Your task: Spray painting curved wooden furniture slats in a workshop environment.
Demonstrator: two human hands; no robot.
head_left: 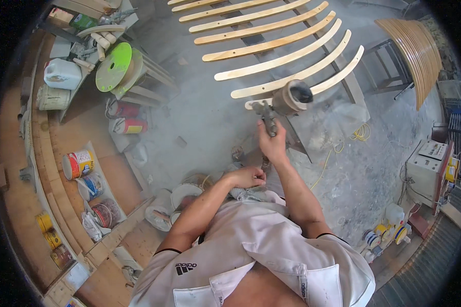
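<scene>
My right hand [272, 145] is wrapped round the handle of a spray gun [265, 111] with a round, brown-stained cup [287, 101] on it. The gun is held over the near end of the closest curved wooden slat [338, 78]. Behind that slat, several more pale slats [279, 66] lie in a spaced row on dark rails, each with small holes. My left hand [247, 177] is closed in front of my waist, its fingertips at a hose [265, 162] that runs down from the gun's handle. Part of that grip is hidden.
A bench on the left carries a white jug [63, 74] and a lime-green disc [113, 67]. Paint cans [78, 164] stand on shelving below. A slatted curved panel [412, 53] rests at the right, near a control box [429, 162]. Yellow cord [362, 132] lies on the hazy floor.
</scene>
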